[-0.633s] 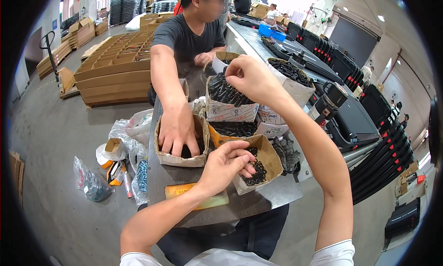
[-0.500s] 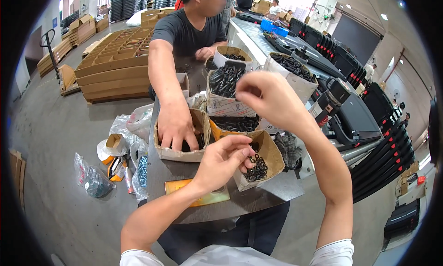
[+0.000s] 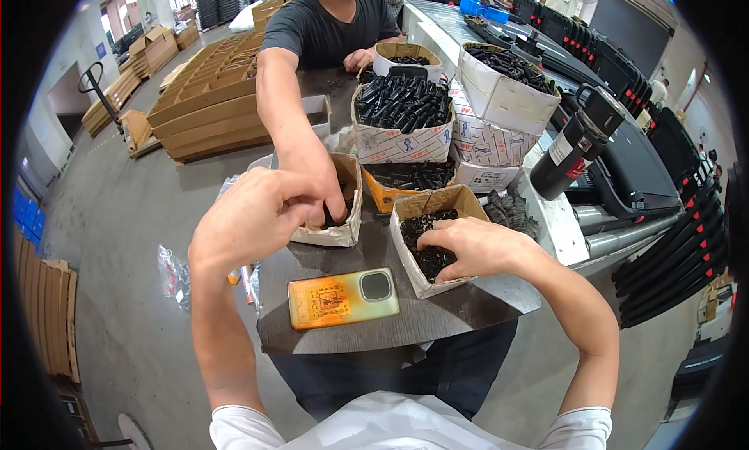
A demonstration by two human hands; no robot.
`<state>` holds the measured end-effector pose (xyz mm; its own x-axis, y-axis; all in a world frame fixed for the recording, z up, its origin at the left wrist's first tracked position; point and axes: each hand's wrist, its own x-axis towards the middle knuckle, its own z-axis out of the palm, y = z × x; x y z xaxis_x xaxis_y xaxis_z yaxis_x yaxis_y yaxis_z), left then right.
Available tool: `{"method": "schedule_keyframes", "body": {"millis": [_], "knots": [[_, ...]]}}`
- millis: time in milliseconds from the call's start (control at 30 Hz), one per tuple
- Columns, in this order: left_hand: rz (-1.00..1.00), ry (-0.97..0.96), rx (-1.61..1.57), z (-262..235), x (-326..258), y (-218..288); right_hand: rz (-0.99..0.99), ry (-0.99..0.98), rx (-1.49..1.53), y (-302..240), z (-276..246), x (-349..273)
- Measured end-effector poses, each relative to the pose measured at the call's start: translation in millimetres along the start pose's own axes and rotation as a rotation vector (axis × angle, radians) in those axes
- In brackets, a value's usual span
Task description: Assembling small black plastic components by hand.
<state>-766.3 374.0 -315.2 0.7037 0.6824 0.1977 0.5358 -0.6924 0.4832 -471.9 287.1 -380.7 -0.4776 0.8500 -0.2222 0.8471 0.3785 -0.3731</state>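
Right hand is down in the box of black parts, fingers curled over them. Left hand hovers above the counter, fingers pinched together, can't tell if it's holding anything. A phone lies nearby.

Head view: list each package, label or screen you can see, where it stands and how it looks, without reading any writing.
Phone: flat on the table's near edge, back up, orange-yellow, dark square camera.
Brown cardboard box: under the right hand, holding small black parts.
White printed box: behind it, heaped with black parts.
Black flask: far right, white-and-red label.
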Motion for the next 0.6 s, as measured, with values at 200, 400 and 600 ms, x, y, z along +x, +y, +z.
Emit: {"method": "schedule_keyframes", "body": {"millis": [200, 400, 600], "knots": [[-0.038, -0.283, 0.194, 0, 6, -22, 0.020, -0.088, -0.037, -1, 4, 15], [-0.176, -0.453, 0.311, 19, 21, -42, -0.107, 0.025, 0.052, 13, 7, 8], [-0.094, -0.446, 0.265, 46, 51, -58, -0.054, 0.005, 0.148, 6, -6, 1]]}}
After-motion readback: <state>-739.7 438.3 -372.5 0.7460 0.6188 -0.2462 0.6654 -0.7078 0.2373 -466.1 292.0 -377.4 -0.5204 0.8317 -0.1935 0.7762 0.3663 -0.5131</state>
